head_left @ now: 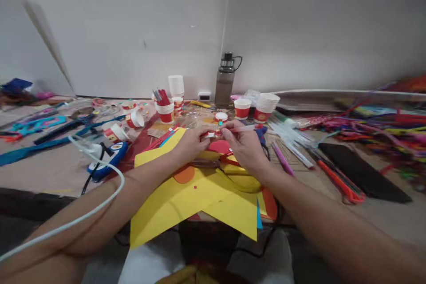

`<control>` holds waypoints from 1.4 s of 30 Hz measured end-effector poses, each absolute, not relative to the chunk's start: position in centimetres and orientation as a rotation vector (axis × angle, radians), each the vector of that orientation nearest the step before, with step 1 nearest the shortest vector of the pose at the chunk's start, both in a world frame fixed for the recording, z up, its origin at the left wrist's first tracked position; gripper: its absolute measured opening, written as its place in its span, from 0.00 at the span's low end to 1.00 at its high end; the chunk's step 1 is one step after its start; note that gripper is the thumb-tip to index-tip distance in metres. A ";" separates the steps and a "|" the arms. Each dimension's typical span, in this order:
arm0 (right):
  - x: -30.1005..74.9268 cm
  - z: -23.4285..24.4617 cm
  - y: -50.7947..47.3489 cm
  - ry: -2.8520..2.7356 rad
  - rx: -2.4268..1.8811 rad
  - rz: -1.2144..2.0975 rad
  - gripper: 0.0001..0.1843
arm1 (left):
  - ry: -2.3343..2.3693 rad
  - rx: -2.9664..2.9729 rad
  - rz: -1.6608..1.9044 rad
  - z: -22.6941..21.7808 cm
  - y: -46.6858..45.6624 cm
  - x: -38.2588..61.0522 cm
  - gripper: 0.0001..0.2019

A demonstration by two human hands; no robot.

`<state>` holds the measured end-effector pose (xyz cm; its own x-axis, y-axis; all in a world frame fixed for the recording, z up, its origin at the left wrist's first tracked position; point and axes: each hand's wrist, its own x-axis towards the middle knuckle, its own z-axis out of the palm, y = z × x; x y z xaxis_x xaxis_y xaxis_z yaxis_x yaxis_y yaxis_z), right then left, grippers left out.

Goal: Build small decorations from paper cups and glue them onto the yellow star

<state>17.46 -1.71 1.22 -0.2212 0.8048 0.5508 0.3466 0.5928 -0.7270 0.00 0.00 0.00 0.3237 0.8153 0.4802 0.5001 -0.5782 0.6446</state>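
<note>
My left hand [190,144] is closed, its thumb and fingertips pinching a small red and white piece [211,135] above the yellow sheets. My right hand [246,147] comes up to the same spot from the right, with fingers pinched together. What lies between those fingers is too small to make out. A pale translucent stick [245,128] runs just behind the right hand; I cannot tell whether it is held. A tiny cyan square [220,123] shows by the fingertips, in front of a small paper cup [221,116]. Under both hands lie yellow paper sheets [166,204] and an orange paper circle [184,175].
A water bottle [224,86] stands by the white partition. Paper cups [266,105] are stacked at the back. On the left, a white cable [109,199] crosses my forearm near a blue and white device [111,159]. A black phone-like slab [362,171] and pipe cleaners [376,135] lie right.
</note>
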 end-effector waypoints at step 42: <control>17.4 2.2 -2.6 -1.826 -0.966 0.503 0.10 | 1.097 2.170 1.149 0.1 -0.3 0.2 0.14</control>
<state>17.43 -2.59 2.25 -0.2115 0.7969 0.5659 0.3949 0.5993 -0.6963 0.17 -0.31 0.14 0.3375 0.8119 0.4764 0.4386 -0.5834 0.6836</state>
